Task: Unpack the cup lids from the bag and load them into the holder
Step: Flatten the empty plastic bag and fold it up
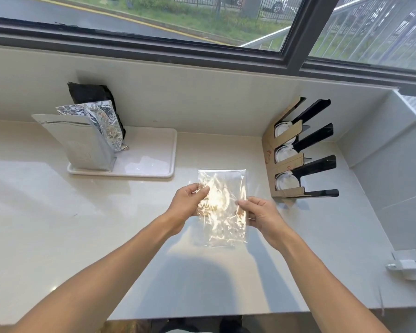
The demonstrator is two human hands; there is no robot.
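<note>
A clear, crinkled plastic bag (222, 207) hangs flat above the middle of the counter, and no lids show inside it. My left hand (186, 204) pinches its left edge. My right hand (259, 216) pinches its right edge a little lower. At the right, against the wall, stands a cardboard and black holder (287, 162) with three slots. White cup lids (286, 181) sit in each slot.
A white tray (151, 162) at the back left carries silver foil pouches (87, 140) and a black pouch (91, 93). A window runs along the back. A white wall socket with a plug (405, 264) is at the right edge of the beige counter (58, 224).
</note>
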